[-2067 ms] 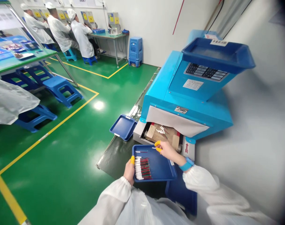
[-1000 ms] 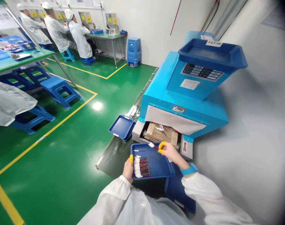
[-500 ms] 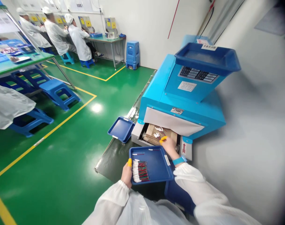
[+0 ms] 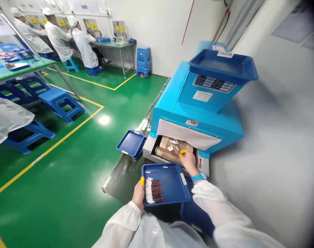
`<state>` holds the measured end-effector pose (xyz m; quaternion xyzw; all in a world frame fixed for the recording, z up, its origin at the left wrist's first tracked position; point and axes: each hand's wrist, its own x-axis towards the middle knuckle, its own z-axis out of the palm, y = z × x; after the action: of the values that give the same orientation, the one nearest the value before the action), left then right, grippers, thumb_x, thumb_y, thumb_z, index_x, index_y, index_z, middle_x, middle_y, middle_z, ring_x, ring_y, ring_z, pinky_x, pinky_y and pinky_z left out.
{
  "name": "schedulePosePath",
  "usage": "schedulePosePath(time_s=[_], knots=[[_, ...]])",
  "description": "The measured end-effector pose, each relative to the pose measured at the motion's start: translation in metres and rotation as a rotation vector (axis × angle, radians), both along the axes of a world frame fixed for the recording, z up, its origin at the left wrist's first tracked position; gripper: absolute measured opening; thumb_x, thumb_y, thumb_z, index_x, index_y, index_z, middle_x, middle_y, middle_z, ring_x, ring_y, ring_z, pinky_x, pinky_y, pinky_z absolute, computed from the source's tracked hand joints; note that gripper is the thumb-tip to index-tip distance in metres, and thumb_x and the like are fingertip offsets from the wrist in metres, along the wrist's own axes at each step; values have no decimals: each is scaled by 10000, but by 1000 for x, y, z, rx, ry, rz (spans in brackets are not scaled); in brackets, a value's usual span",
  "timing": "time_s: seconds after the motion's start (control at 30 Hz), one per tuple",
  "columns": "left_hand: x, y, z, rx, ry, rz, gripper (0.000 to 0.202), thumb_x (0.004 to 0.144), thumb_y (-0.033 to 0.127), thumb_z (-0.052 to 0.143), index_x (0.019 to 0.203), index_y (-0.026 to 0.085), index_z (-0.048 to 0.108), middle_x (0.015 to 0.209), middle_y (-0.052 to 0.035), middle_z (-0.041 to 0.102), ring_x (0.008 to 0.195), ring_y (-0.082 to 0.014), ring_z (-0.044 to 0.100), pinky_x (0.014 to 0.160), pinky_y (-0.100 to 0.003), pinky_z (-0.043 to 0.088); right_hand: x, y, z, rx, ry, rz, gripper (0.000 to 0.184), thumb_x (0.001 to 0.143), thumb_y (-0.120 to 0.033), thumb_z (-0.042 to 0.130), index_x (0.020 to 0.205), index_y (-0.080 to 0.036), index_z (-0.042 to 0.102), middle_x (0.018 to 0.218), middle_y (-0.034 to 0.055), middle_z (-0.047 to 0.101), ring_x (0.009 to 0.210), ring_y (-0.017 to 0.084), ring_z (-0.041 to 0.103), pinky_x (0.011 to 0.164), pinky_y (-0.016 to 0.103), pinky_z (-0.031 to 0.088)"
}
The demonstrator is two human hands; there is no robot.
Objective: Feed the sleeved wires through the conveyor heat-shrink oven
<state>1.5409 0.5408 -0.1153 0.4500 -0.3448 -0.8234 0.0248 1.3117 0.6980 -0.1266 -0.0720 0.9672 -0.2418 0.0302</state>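
Note:
My left hand (image 4: 139, 193), yellow cover on the thumb, is closed round the left rim of a blue tray (image 4: 173, 193). In the tray's left part lies a row of short red, black and green wires with white ends (image 4: 153, 191); a few single ones lie near its far edge. My right hand (image 4: 188, 161), with yellow finger covers, reaches over the mesh conveyor belt (image 4: 163, 153). Its fingers are pinched together at the belt; what they hold, if anything, is too small to make out. Beside them, white-ended wires (image 4: 171, 150) lie on the belt in small groups.
A blue machine (image 4: 169, 103) with a white flap (image 4: 187, 132) stands over the belt; another blue tray (image 4: 224, 65) rests on top. More blue trays (image 4: 131, 143) lie at the belt's left, others below my right arm. Stools (image 4: 61, 100) and seated co-workers (image 4: 84, 44) are at left.
My right hand has shifted slightly right along the belt, away from the nearer group of wires. The view has moved slightly. My left hand keeps its hold on the tray.

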Motion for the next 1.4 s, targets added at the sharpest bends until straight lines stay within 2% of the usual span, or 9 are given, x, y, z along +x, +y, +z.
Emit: schedulePosePath(time_s=[0.13,0.23,0.33,0.53,0.7,0.87,1.07,1.23,1.4], knots=[[1,2,-4,1,-1,-18,232,798,316,521,864,113,614,817,-132,708,723,-238,676,751,-414,528,-3,-18,5,24,-9,102,164,699,-181,538,836,-156,624,846,56,632,801,165,575,729,253,416],[2,3,-4,19,5,-30,242,799,325,518,868,115,615,822,-134,708,732,-240,676,756,-419,527,-8,-31,8,93,-64,116,135,716,-197,547,823,-154,618,808,63,639,779,172,577,679,248,398],[3,3,0,25,6,-17,238,796,320,523,871,112,614,816,-134,709,728,-249,676,746,-430,529,-13,-36,10,107,-89,111,192,708,-171,549,889,-160,613,759,53,641,748,170,580,644,240,380],[4,2,2,20,-15,-7,283,816,364,493,865,111,610,815,-140,709,718,-241,677,727,-416,538,-20,-26,12,77,-90,17,154,663,-159,546,796,-173,621,736,41,649,736,175,590,622,237,382],[2,4,-1,12,-27,-32,260,819,343,494,852,115,614,807,-132,711,718,-231,679,718,-397,542,-21,-14,9,40,-42,22,122,660,-128,515,739,-172,597,783,44,656,815,176,590,695,237,400],[1,3,-1,22,-30,-38,264,807,360,512,838,118,612,797,-132,708,706,-233,679,716,-397,537,-21,-14,10,88,-19,51,33,673,-166,542,686,-173,572,766,41,644,784,169,586,676,237,397],[2,5,-3,-20,-30,-42,258,796,365,519,804,121,601,735,-99,704,674,-219,667,687,-351,529,-15,-35,22,209,-68,169,102,721,-212,551,796,-163,600,814,78,653,786,188,599,648,250,397],[4,5,-6,-26,-37,-24,252,769,382,547,780,134,585,692,-68,693,654,-204,655,670,-321,517,-14,-42,21,278,-103,145,249,735,-211,533,969,-150,595,871,120,658,816,223,613,643,271,405],[3,5,-4,-33,-30,-37,264,764,388,545,795,129,585,720,-84,698,648,-208,651,681,-341,517,-17,-37,20,258,-84,133,293,741,-236,535,1018,-152,582,869,114,658,833,222,609,666,270,403]])
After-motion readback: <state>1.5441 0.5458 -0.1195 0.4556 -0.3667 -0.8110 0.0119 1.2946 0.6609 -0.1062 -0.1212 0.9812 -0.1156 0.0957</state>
